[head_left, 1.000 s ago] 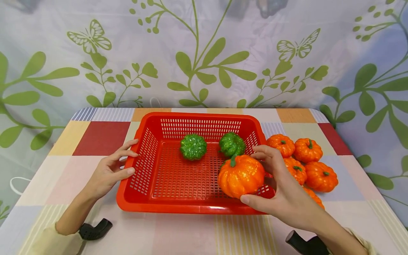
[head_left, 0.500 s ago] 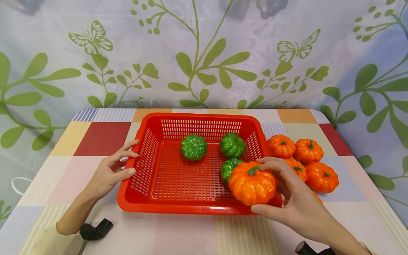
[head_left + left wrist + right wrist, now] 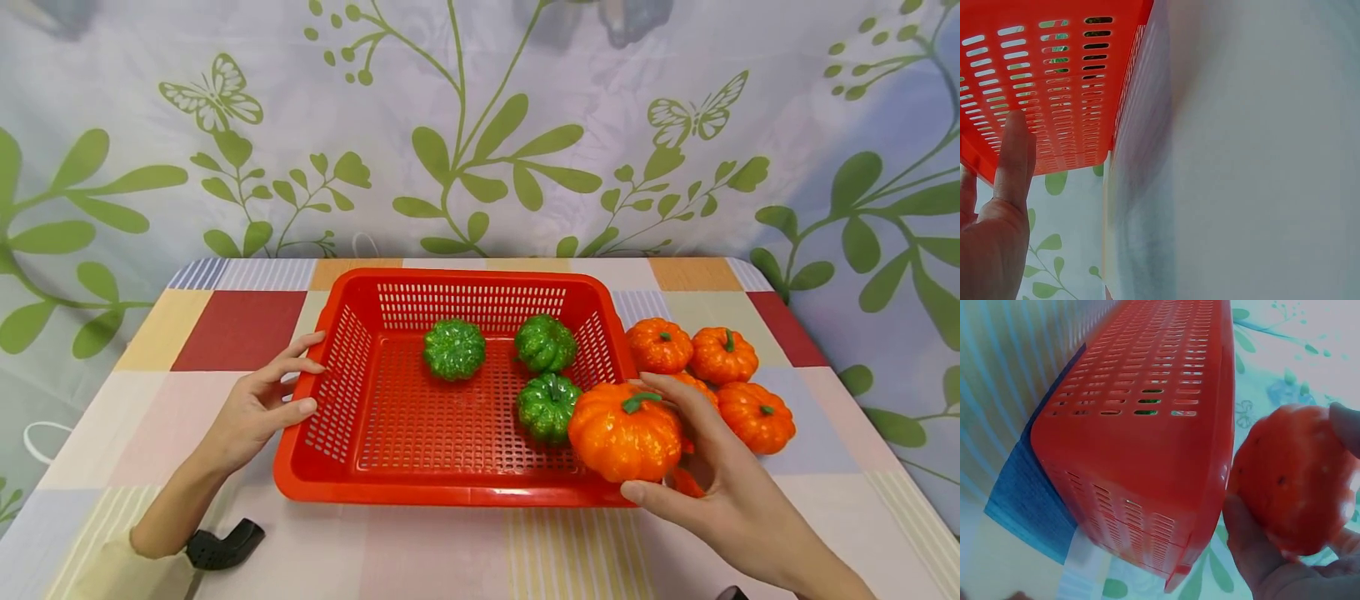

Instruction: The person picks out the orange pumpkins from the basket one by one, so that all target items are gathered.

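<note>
The red plastic basket (image 3: 465, 493), with slotted walls, stands on the table. Three green pumpkins lie in it: one green pumpkin (image 3: 454, 349) toward the middle, another green pumpkin (image 3: 545, 342) at the back right, and a third green pumpkin (image 3: 547, 407) in front of that. My left hand (image 3: 258, 408) rests on the left rim, its fingers extended; one finger (image 3: 1015, 156) lies straight along the outer wall in the left wrist view. My right hand (image 3: 712, 483) grips an orange pumpkin (image 3: 624, 433) with a green stem above the basket's right front corner, hiding part of the rim.
Several orange pumpkins, among them one orange pumpkin (image 3: 754, 417), sit close together right of the basket. A checked tablecloth (image 3: 420, 550) covers the table. A curtain (image 3: 480, 125) with printed leaves and butterflies hangs behind the table's far edge.
My right hand has moved right with the orange pumpkin, from inside the basket toward its right rim. The front green pumpkin, hidden before, has come into view. My left hand has stayed put.
</note>
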`<state>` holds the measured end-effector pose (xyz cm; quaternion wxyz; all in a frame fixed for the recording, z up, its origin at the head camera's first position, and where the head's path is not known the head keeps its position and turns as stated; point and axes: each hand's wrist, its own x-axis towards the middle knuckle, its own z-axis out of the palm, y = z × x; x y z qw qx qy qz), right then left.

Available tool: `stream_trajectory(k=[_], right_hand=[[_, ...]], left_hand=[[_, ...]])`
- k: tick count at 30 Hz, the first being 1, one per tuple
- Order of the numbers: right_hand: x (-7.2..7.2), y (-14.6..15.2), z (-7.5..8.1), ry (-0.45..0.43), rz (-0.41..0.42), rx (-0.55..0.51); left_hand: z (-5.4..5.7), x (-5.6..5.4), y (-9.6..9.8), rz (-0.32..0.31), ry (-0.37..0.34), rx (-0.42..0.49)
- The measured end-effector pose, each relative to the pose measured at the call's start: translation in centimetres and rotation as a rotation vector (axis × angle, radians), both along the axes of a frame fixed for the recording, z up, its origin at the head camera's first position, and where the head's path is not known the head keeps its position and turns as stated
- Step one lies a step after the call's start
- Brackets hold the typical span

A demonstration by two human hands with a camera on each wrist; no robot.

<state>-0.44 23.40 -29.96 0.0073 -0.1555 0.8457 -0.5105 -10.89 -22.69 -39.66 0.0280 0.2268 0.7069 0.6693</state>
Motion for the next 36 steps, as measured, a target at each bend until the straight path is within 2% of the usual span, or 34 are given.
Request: stream_trajectory(k=[6, 10, 14, 18, 21, 26, 31, 36], right_hand=[[0.2, 0.7, -0.5, 0.063, 0.012, -0.015], [0.5, 1.4, -0.8, 0.047, 0.010, -0.090], [0.8, 2.0, -1.0, 0.046, 0.039, -0.219], [1.0, 2.2, -1.0, 0.037, 0.017, -0.263], [1.2, 2.5, -0.9, 0.029, -0.024, -0.226], [1.5, 3.8, -0.8, 0.038, -0.028, -0.185], [1.8, 5.1, -1.0, 0.060, -0.102, -0.033], [2.1, 6.6, -1.3, 0.094, -0.238, 0.139]], left_hand=[[0.0, 0.1, 0.0, 0.004, -0.003, -0.005], [0.0, 0.0, 0.0, 0.004, -0.001, -0.007], [0.0, -0.1, 0.1, 0.002, -0.001, -0.009], [0.0, -0.1, 0.0, 0.001, 0.000, -0.005], [-0.1, 0.0, 0.0, 0.000, -0.001, -0.002], [-0.1, 0.1, -0.1, -0.009, -0.002, 0.002], [-0.1, 0.0, -0.1, -0.010, 0.006, 0.008], [-0.2, 0.0, -0.1, -0.001, 0.008, -0.003]])
